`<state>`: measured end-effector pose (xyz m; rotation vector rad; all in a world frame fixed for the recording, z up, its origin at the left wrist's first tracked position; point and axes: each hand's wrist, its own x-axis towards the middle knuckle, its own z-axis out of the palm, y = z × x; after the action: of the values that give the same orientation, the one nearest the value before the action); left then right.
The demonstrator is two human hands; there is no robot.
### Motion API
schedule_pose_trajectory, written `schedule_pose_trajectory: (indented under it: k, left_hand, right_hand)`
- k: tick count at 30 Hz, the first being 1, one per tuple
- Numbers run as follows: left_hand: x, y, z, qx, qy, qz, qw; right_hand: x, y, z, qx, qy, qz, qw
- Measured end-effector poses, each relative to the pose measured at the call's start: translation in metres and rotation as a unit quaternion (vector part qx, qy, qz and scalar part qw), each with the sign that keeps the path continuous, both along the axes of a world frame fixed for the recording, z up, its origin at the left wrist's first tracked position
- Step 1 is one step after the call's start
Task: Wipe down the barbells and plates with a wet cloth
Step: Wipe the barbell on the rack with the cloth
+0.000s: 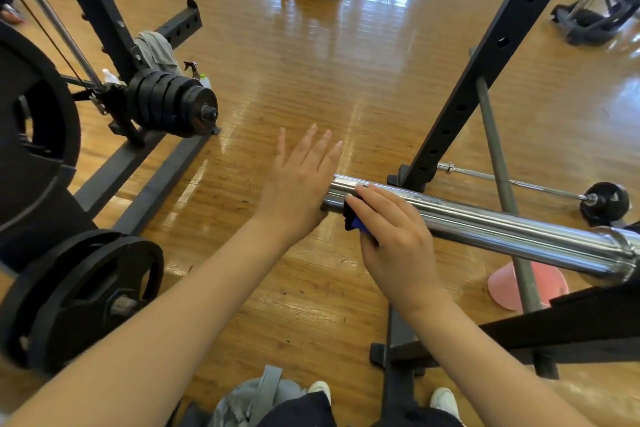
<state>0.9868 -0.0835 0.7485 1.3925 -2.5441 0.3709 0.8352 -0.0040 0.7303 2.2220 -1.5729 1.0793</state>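
Note:
A chrome barbell sleeve (491, 225) runs from the centre toward the right edge. My right hand (391, 236) grips a dark blue cloth (355, 218) wrapped on the sleeve close to its free end. My left hand (299, 177) is flat with straight fingers, its heel against the sleeve's end. Black plates (79, 295) hang on a rack peg at lower left, a larger plate (31, 135) sits at the left edge, and a stack of small plates (176, 104) sits on a peg further back.
Black rack uprights (485, 62) and base rails (145, 180) flank the wooden floor. A spray bottle (199, 74) and grey cloth (154, 52) sit by the left rack. A second barbell (512, 180) lies on the floor right, with a pink cone (509, 288) nearby.

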Motion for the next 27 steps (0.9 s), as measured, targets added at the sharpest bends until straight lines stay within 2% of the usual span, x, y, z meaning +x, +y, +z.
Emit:
schedule_pose_trajectory:
  k: [3, 6, 10, 14, 16, 18, 22, 27]
  left_hand:
    - [-0.002, 0.006, -0.013, -0.073, 0.040, 0.000, 0.997]
    - [-0.004, 0.005, -0.017, -0.096, 0.062, -0.011, 0.993]
    - [-0.003, 0.001, -0.014, -0.038, 0.052, -0.027, 0.998]
    - [-0.009, 0.001, 0.011, 0.067, -0.005, 0.008, 0.998]
    - [-0.011, -0.001, 0.014, 0.080, -0.047, 0.022, 0.995]
    - [-0.009, 0.006, 0.013, 0.044, -0.078, 0.037, 0.995]
    - [-0.010, 0.012, -0.009, -0.051, 0.003, 0.024, 0.998]
    - [-0.014, 0.009, -0.008, -0.032, 0.051, -0.006, 0.998]
  right_hand:
    - [0.014, -0.006, 0.002, -0.003, -0.008, 0.015, 1.000]
    - [0.011, -0.010, -0.002, -0.016, 0.011, 0.038, 0.999]
    - [-0.012, 0.001, -0.011, -0.034, 0.028, 0.024, 0.999]
    - [-0.012, 0.005, -0.003, -0.019, -0.007, -0.009, 1.000]
    - [-0.001, 0.001, 0.004, 0.013, -0.016, -0.009, 1.000]
    - [0.006, -0.002, 0.006, 0.041, -0.009, -0.006, 0.999]
    - [-0.001, -0.002, 0.003, 0.045, 0.012, 0.012, 0.999]
    - [-0.021, 0.007, -0.004, 0.008, 0.024, 0.000, 1.000]
